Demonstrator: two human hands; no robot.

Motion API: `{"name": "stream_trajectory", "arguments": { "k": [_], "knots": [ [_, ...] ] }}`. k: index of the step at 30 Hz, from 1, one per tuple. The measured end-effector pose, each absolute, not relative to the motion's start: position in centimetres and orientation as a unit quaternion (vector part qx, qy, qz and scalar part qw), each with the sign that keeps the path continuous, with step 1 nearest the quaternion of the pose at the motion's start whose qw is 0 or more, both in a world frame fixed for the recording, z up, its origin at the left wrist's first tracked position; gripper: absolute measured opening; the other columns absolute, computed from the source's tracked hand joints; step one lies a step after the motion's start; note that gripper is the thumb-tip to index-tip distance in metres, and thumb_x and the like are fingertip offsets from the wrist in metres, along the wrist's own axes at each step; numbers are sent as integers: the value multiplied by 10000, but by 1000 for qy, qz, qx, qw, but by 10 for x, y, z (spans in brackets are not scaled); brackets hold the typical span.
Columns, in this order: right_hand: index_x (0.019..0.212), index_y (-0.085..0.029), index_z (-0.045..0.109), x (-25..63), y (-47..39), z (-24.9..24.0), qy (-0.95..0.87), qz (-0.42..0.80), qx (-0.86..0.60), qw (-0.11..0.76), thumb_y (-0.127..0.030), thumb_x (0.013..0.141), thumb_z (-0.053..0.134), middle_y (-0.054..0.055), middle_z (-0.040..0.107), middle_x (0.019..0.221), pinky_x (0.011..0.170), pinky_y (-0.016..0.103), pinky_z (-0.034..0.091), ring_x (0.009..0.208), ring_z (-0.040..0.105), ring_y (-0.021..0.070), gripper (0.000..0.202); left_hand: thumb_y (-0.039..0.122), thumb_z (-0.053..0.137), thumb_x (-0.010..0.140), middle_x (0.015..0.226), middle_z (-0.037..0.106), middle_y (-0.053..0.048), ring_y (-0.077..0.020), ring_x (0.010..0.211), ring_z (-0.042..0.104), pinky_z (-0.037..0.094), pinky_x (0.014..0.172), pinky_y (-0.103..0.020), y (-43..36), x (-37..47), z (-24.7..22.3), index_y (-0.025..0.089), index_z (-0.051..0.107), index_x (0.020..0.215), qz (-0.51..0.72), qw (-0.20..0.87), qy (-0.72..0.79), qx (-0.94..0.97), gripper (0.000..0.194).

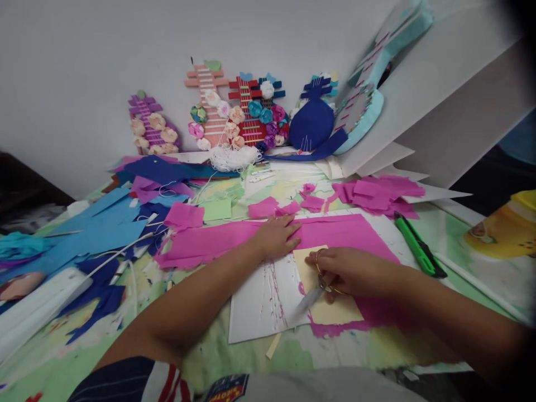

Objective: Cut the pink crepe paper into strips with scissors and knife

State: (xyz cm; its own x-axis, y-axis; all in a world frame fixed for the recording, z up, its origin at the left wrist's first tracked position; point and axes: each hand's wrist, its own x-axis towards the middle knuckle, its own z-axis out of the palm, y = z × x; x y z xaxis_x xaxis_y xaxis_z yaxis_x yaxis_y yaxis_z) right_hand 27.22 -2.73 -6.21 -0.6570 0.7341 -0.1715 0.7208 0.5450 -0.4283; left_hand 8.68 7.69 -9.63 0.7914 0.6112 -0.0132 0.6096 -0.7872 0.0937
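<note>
My left hand (276, 237) lies flat with its fingers stretched over a long strip of pink crepe paper (218, 243). In my right hand (349, 272) is a pair of scissors (310, 300), its gold-coloured handles around the fingers and its blurred blades directed down and to the left. Beneath this hand lies a pale yellow piece of card (337, 311) on the pink paper. A white board (249, 315) with scratches and pink streaks sits under the paper. Whether the blades are apart cannot be made out.
A green utility knife (419, 245) rests to the right, near a yellow cup (502, 229). Pink scraps (377, 192) lie behind the board. Blue paper (104, 220) and a white power strip (46, 304) are at left. Decorated paper instruments (251, 111) lean on the wall.
</note>
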Motion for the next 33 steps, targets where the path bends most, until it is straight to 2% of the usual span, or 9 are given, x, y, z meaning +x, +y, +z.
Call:
{"name": "stream_trajectory", "arguments": {
  "k": [3,8,12,17,21,23,26,29,33],
  "knots": [
    [1068,-170,515,273,-28,-63,-884,226,-409,14,-80,673,499,83,565,999,699,256,393,868,528,177,405,445,265,881,1392,244,-106,-239,1266,208,142,1014,-448,77,86,-98,179,325,1311,12,50,321,946,509],
    [977,-172,542,276,-31,-63,-878,227,-421,6,-88,671,496,78,569,1003,702,260,397,865,531,178,321,459,267,876,1395,239,-100,-239,1266,210,147,1015,-432,78,86,-99,186,325,1311,18,56,323,944,517],
    [1050,-172,522,275,-32,-60,-873,231,-429,8,-73,672,492,77,581,955,701,254,392,846,534,171,391,456,269,878,1394,246,-93,-234,1265,213,151,1014,-430,77,86,-97,183,330,1308,20,57,323,945,513],
    [914,-170,564,272,-31,-55,-874,236,-426,7,-114,679,520,76,579,953,706,257,390,827,539,167,245,454,281,877,1386,265,-88,-242,1257,233,163,1006,-454,76,85,-96,191,343,1300,28,53,321,945,502],
    [901,-164,567,270,-30,-55,-866,244,-437,5,-132,673,536,76,583,938,718,260,390,831,540,168,233,431,325,869,1357,323,-96,-240,1229,285,217,990,-429,76,86,-96,172,392,1266,48,42,314,947,478],
    [896,-170,566,271,-30,-56,-867,245,-435,6,-125,672,526,68,585,937,718,262,392,837,539,168,232,387,344,870,1290,418,-89,-221,1167,368,285,953,-374,77,85,-92,163,467,1199,63,32,313,947,416],
    [905,-182,557,279,-30,-52,-860,225,-457,38,-128,664,525,57,589,934,709,261,395,863,532,172,249,282,293,888,1011,588,-92,-191,931,517,386,802,-315,75,79,-80,132,589,975,85,10,331,940,343],
    [844,-183,549,295,-31,-45,-800,182,-564,98,-280,707,535,54,595,841,618,257,390,758,535,170,169,247,248,891,746,586,-83,-175,700,531,396,633,-299,61,72,-60,117,597,784,93,-11,350,932,387],
    [670,-182,470,321,-30,-41,-694,145,-697,108,-524,743,439,19,532,587,463,241,317,508,468,131,352,348,346,860,666,551,-37,-153,594,494,361,518,-257,15,72,-44,148,584,742,73,-11,315,946,332]
  ]
}}
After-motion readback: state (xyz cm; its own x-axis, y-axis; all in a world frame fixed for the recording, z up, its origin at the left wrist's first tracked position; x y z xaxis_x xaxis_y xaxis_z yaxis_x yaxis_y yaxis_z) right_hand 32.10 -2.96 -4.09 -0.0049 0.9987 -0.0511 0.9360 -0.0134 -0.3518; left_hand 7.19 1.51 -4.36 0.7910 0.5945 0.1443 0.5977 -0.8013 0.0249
